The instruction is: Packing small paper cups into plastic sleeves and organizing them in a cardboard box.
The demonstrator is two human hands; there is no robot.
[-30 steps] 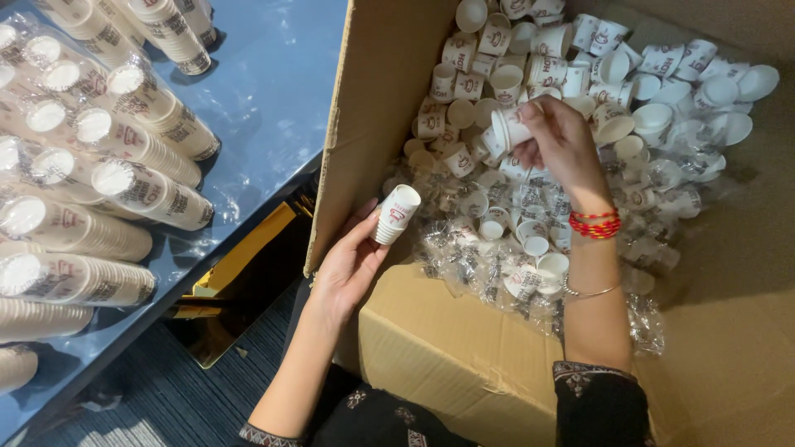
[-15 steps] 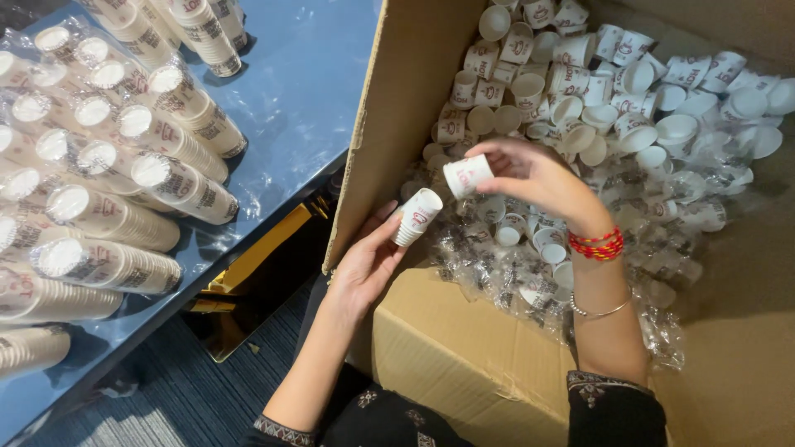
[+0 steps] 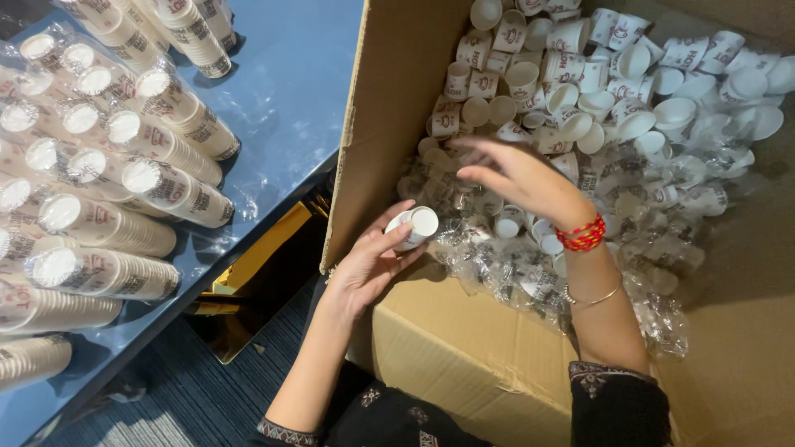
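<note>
Hands work over a big cardboard box (image 3: 464,364) heaped with loose paper cups (image 3: 580,74) beside a blue table (image 3: 290,83) of wrapped cup stacks (image 3: 124,132). Right hand (image 3: 517,178) hovers open, fingers spread, over the heap. Left hand (image 3: 368,265) pinches a small white cup (image 3: 414,226) at the box's edge.

Right hand (image 3: 522,178) now empty, cups (image 3: 414,228) stacked.
</note>
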